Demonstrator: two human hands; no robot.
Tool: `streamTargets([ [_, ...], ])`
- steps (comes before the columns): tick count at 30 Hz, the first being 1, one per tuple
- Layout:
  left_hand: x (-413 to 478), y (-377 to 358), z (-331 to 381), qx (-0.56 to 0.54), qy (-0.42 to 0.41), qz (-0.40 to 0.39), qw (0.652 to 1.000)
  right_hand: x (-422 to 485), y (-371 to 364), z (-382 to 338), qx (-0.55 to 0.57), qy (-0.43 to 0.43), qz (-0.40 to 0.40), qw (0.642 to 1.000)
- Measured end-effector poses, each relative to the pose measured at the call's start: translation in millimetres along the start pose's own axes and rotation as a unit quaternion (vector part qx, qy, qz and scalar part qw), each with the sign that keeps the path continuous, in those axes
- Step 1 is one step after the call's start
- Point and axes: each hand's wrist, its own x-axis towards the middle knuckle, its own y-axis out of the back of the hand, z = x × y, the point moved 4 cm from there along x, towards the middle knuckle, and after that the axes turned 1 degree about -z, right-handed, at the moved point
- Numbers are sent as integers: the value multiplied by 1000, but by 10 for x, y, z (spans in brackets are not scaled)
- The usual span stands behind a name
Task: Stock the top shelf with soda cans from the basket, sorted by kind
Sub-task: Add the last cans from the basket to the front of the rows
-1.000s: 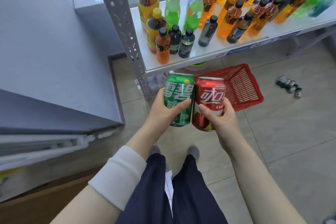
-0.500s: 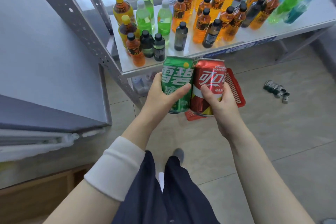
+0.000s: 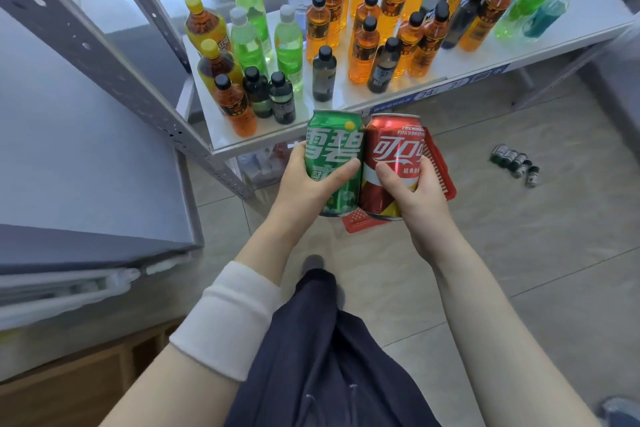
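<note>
Between the two hands, just in front of the shelf edge: I see a green can (image 3: pixel 332 163) and a red can (image 3: pixel 394 156), both roughly upright, sides touching. Both are smooth metal cylinders with white lettering.
Left hand (image 3: pixel 304 187): curled round the lower half of the green can, thumb lying across the label.
Right hand (image 3: pixel 415 198): curled round the red can, thumb on the front, fingers behind it.
Basket (image 3: pixel 440 170): red plastic with slotted walls, on the floor beneath and behind the cans. The cans and hands hide most of it, so I cannot tell what is inside.
Shelf (image 3: pixel 460 66): flat white board just beyond the cans, crowded with standing bottles.
Orange bottles (image 3: pixel 362 52): clear plastic with black caps, massed in the middle.
Green bottles (image 3: pixel 287 42): pale caps, left of the orange ones.
Small dark bottles (image 3: pixel 282 97): at the near left corner, closest to the cans.
Post (image 3: pixel 104 55): grey perforated metal, slanting across my view down to the shelf's front left corner.
Floor (image 3: pixel 519 253): glossy beige tiles with thin joints.
Small dark containers (image 3: pixel 516 165): a short row on the tiles to the right, well apart from the basket.
Person: white sleeve (image 3: pixel 225 319) on the left forearm, dark trousers (image 3: pixel 329 357) below.
Left edge: grey flat panel (image 3: pixel 69 149), blurred.
</note>
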Motion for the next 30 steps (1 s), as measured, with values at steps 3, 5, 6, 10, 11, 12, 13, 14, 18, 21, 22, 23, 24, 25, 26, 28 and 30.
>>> streamTargets([
  [3, 152, -25, 113, -16, -6, -8, 1000, 155, 8, -144, -7, 3, 3, 1000],
  [5, 261, -43, 174, -20, -11, -11, 1000, 263, 14, -210, -14, 9, 5, 1000],
  [6, 315, -55, 201, -22, -13, -12, 1000, 312, 20, -236, -17, 9, 7, 1000],
  [10, 481, -115, 271, -27, -16, -9, 999, 486, 59, -308, -20, 3, 3, 1000],
  [11, 523, -130, 278, -29, -15, -6, 999, 538, 72, -322, -24, 2, -3, 1000],
  [12, 563, -147, 285, -31, -14, -2, 999, 592, 89, -337, -28, 1, -9, 1000],
  [13, 604, -170, 296, -33, -13, 2, 999, 651, 111, -358, -30, 1, -15, 999],
  [14, 647, -197, 308, -34, -13, 7, 999, 714, 139, -380, -33, 1, -21, 999],
  [18, 831, -378, 415, -30, -17, 35, 999, 983, 296, -521, -48, 9, -55, 997],
  [21, 962, -558, 541, -35, -26, 76, 996, 1215, 462, -699, -74, 27, -82, 994],
  [22, 996, -628, 587, -34, -28, 90, 995, 1289, 520, -767, -82, 33, -92, 992],
  [23, 1028, -695, 636, -34, -30, 105, 993, 1360, 574, -837, -88, 42, -101, 990],
  [24, 1054, -756, 691, -36, -35, 120, 992, 1427, 620, -905, -94, 52, -111, 988],
  [25, 1074, -813, 746, -39, -42, 133, 989, 1488, 660, -962, -97, 60, -121, 986],
  [26, 1091, -863, 794, -40, -47, 145, 988, 1541, 694, -1023, -98, 65, -131, 984],
  [28, 1106, -930, 874, -34, -49, 163, 985, 1609, 735, -1127, -96, 75, -147, 982],
  [30, 1103, -969, 955, -29, -57, 183, 981, 1651, 756, -1229, -100, 88, -166, 977],
])
